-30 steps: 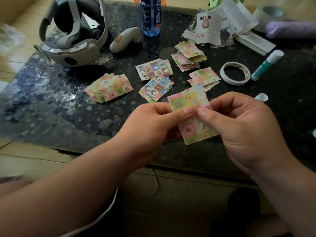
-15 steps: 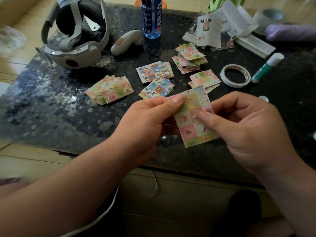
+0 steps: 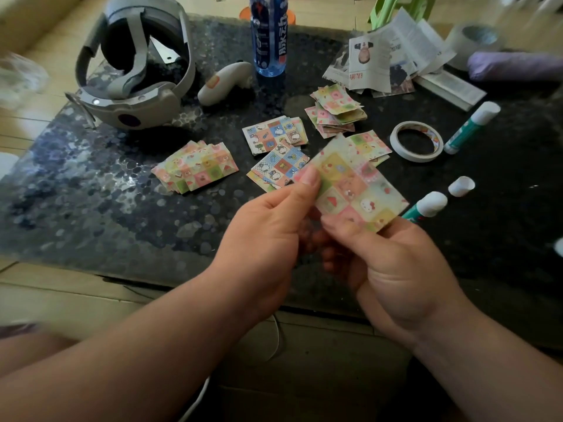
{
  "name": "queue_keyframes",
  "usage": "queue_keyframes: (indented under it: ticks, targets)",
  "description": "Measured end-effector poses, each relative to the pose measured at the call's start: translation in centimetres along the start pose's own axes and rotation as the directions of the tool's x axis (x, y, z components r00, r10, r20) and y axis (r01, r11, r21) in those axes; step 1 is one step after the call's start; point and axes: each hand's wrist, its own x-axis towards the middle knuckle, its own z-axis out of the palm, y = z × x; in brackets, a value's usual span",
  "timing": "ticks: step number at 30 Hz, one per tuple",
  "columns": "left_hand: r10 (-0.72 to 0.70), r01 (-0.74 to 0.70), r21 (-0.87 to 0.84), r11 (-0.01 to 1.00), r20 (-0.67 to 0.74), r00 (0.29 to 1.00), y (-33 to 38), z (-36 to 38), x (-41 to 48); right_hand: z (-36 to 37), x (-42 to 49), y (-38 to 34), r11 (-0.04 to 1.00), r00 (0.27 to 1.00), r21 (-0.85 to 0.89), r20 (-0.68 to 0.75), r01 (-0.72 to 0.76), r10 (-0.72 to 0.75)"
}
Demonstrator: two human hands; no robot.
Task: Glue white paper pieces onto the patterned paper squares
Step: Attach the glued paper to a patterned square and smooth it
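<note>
The left hand (image 3: pixel 268 226) is pinching the upper left corner of a patterned square (image 3: pixel 356 187) between thumb and curled fingers. The right hand (image 3: pixel 393 269) is gripping the square's near edge, thumb on top and fingers tucked underneath. The square is hanging between the two hands, just above the desk (image 3: pixel 91 208), printed side up.

A second ago both thumbs were meeting at the middle of the sheet. Now they are sitting apart, the left one out at the corner and the right one down at the edge, and the sheet is lying flatter and turned a little. That is looking like the end of a pressing stroke, so a white piece is probably already stuck on the underside (no white paper is showing from here, so I cannot confirm it).

An uncapped glue stick (image 3: pixel 426 207) is lying just beyond the right hand, its cap (image 3: pixel 461 186) a little farther out. Several stacks of squares (image 3: pixel 195 167) are waiting beyond the left hand, so more work is likely remaining.
</note>
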Motion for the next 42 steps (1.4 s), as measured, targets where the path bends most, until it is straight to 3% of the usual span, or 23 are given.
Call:
queue_keyframes:
  ticks: [5,9,19,23,27,30,33,35,39,42]
  targets:
    - [0.056,-0.05,0.129,0.99,-0.042,0.998,-0.2,-0.7,0.1,-0.6,1.2,-0.4,0.998,0.99,0.012,-0.123,0.068,-0.066]
    - [0.006,-0.005,0.029,1.0,-0.041,0.999,0.1,-0.3,0.0,-0.1,1.2,-0.8,0.996,0.993,0.031,-0.092,0.078,-0.074]
    - [-0.034,0.03,-0.119,0.992,-0.029,0.999,1.1,1.1,-0.1,0.0,2.4,-2.5,0.976,0.965,0.114,-0.208,0.184,-0.157]
    - [-0.064,0.064,-0.158,0.985,0.003,0.998,1.3,0.9,-0.4,-0.5,2.1,-2.9,0.971,0.977,0.156,-0.146,0.179,-0.157]
    - [-0.067,0.074,-0.187,0.979,0.043,0.997,1.6,1.1,-0.5,-0.6,2.1,-3.5,0.953,0.989,0.268,-0.088,0.14,-0.121]
    - [-0.054,0.057,-0.2,0.978,0.018,0.998,2.1,0.3,-0.4,-1.8,2.6,-4.9,0.912,0.985,0.382,-0.139,0.152,-0.106]
    - [0.035,-0.036,-0.029,0.999,-0.035,0.999,2.4,-0.6,-0.3,-3.0,2.4,-5.5,0.945,0.96,0.224,-0.199,0.239,-0.196]
    - [0.082,-0.078,0.113,0.991,-0.028,0.996,2.4,-0.9,-0.4,-2.9,1.8,-4.8,0.97,0.969,0.078,-0.114,0.229,-0.22]
    - [0.107,-0.121,0.326,0.937,0.06,0.992,2.7,-0.9,-0.5,-2.3,1.1,-3.5,0.985,0.997,-0.164,0.057,0.054,-0.046]
    - [0.147,-0.167,0.399,0.902,0.079,0.986,3.1,-1.2,-0.7,-2.2,0.8,-3.4,0.972,0.995,-0.227,0.09,0.055,-0.036]
